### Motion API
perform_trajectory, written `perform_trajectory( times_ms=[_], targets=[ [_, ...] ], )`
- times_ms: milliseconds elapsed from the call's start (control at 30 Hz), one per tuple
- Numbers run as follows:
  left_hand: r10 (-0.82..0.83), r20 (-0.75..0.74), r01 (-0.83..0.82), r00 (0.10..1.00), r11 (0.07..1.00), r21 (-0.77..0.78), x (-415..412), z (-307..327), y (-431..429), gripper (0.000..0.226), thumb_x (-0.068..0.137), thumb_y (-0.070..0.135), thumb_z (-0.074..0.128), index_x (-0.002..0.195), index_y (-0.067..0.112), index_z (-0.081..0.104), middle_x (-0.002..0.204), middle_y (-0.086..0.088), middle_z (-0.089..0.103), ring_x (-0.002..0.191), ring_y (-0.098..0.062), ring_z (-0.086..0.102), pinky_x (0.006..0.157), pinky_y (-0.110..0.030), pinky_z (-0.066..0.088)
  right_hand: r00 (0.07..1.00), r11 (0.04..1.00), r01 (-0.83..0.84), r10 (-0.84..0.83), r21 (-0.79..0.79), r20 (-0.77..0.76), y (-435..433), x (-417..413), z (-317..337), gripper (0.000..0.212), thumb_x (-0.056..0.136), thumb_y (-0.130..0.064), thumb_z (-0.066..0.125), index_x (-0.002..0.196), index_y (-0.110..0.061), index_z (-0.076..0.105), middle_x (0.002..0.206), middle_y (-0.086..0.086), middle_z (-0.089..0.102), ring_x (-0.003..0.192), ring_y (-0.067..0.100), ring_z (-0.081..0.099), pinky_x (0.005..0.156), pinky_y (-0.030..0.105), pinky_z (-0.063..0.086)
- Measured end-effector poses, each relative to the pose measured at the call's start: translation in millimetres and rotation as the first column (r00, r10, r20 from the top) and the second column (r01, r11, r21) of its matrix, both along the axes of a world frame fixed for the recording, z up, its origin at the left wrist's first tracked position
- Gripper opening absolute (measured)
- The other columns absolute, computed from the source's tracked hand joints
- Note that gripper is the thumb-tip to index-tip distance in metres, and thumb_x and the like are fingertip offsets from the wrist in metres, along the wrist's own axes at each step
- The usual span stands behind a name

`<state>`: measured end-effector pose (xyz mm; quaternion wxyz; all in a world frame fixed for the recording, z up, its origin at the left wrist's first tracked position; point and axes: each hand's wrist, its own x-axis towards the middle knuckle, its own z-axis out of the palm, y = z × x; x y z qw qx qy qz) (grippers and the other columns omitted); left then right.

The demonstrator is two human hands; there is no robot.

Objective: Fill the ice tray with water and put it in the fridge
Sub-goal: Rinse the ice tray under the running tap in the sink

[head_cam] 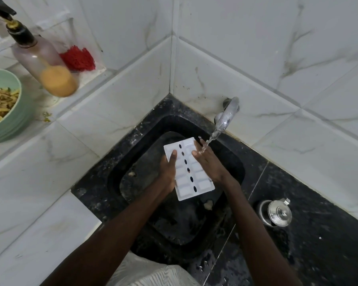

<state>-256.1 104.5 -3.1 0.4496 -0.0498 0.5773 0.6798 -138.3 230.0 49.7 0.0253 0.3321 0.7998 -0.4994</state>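
Note:
A white ice tray with two rows of compartments and a line of oval holes down its middle hangs over the black sink. My left hand grips its left long edge, thumb on top. My right hand holds the right long edge. Water runs from the wall tap and lands on my right hand's fingers at the tray's far right corner. Whether the compartments hold water I cannot tell.
A steel pot with a lid stands on the black counter to the right of the sink. On the white ledge at the left are a pump bottle, a red scrubber and a green bowl of food.

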Motion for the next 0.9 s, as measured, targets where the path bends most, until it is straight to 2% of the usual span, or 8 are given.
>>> perform_trajectory(
  times_ms=[133, 267, 367, 500, 600, 700, 800, 900],
  targets=[
    [0.068, -0.007, -0.068, 0.998, 0.997, -0.037, -19.3, 2.9, 0.4, 0.044, 0.100, 0.043, 0.063, 0.130, 0.011, 0.059, 0.115, -0.015, 0.075, 0.098, -0.035, 0.075, 0.075, -0.050, 0.064, 0.998, 0.999, 0.016, -0.018, -0.029, -0.060, -9.4, 15.0, 1.9, 0.064, 0.102, -0.063, 0.043, 0.159, -0.035, 0.037, 0.169, -0.017, 0.016, 0.150, -0.008, 0.013, 0.119, 0.014, 0.013],
    [0.110, 0.003, -0.109, 0.994, 0.993, -0.032, -24.9, -0.7, -0.9, 0.042, 0.102, 0.040, 0.061, 0.131, 0.010, 0.059, 0.118, -0.015, 0.075, 0.100, -0.036, 0.075, 0.074, -0.050, 0.063, 0.999, 1.000, 0.013, -0.013, -0.018, -0.035, -21.9, 35.9, -12.2, 0.068, 0.098, -0.074, 0.039, 0.157, -0.043, 0.036, 0.172, -0.015, 0.013, 0.156, 0.000, 0.008, 0.124, 0.030, 0.013],
    [0.065, 0.028, -0.065, 0.997, 0.998, -0.025, -9.9, 0.3, -0.1, 0.038, 0.103, 0.038, 0.058, 0.132, 0.013, 0.057, 0.119, -0.014, 0.074, 0.096, -0.030, 0.076, 0.068, -0.044, 0.064, 0.999, 0.999, 0.034, -0.034, -0.042, 0.001, -19.3, 32.3, -9.9, 0.063, 0.102, -0.066, 0.043, 0.159, -0.042, 0.033, 0.172, -0.015, 0.009, 0.155, 0.001, 0.009, 0.124, 0.032, 0.014],
    [0.014, 0.052, -0.013, 0.999, 1.000, -0.022, 5.7, 1.0, 3.6, 0.048, 0.101, 0.043, 0.061, 0.134, 0.010, 0.056, 0.121, -0.017, 0.073, 0.103, -0.036, 0.074, 0.078, -0.051, 0.063, 0.999, 0.999, 0.044, -0.044, -0.016, 0.004, -5.8, 16.4, -2.0, 0.062, 0.105, -0.061, 0.041, 0.161, -0.036, 0.033, 0.172, -0.016, 0.009, 0.152, -0.003, 0.009, 0.125, 0.032, 0.012],
    [0.039, 0.039, -0.038, 0.998, 0.999, -0.037, -7.3, 4.8, 6.2, 0.047, 0.100, 0.043, 0.062, 0.132, 0.009, 0.058, 0.119, -0.018, 0.074, 0.103, -0.039, 0.073, 0.080, -0.056, 0.062, 0.999, 0.998, 0.047, -0.048, -0.044, -0.024, -3.5, 14.7, 1.6, 0.062, 0.102, -0.065, 0.043, 0.158, -0.039, 0.037, 0.171, -0.015, 0.013, 0.154, 0.002, 0.013, 0.126, 0.036, 0.014],
    [0.119, 0.031, -0.117, 0.992, 0.991, -0.058, -27.1, 9.1, 6.4, 0.043, 0.101, 0.042, 0.061, 0.129, 0.010, 0.059, 0.115, -0.015, 0.075, 0.097, -0.034, 0.076, 0.075, -0.052, 0.064, 0.998, 0.999, 0.032, -0.034, -0.044, -0.043, -10.6, 25.5, -0.7, 0.057, 0.103, -0.063, 0.045, 0.156, -0.041, 0.041, 0.172, -0.016, 0.011, 0.156, 0.002, 0.010, 0.124, 0.032, 0.013],
    [0.197, -0.009, -0.197, 0.980, 0.976, -0.096, -42.5, 5.3, 2.0, 0.045, 0.101, 0.044, 0.061, 0.129, 0.010, 0.055, 0.114, -0.015, 0.075, 0.097, -0.034, 0.075, 0.078, -0.055, 0.063, 0.997, 0.999, 0.034, -0.033, 0.013, -0.077, -22.5, 43.2, -11.0, 0.053, 0.102, -0.065, 0.043, 0.151, -0.044, 0.047, 0.171, -0.016, 0.019, 0.156, -0.004, 0.010, 0.125, 0.030, 0.013],
    [0.222, -0.013, -0.222, 0.975, 0.968, -0.118, -45.0, -2.5, -0.1, 0.043, 0.100, 0.045, 0.062, 0.126, 0.011, 0.057, 0.116, -0.016, 0.075, 0.098, -0.035, 0.075, 0.082, -0.060, 0.061, 0.992, 0.998, 0.054, -0.050, 0.037, -0.114, -31.2, 53.3, -17.6, 0.052, 0.105, -0.062, 0.042, 0.150, -0.038, 0.052, 0.165, -0.013, 0.035, 0.155, -0.003, 0.016, 0.128, 0.032, 0.017]
  ],
)
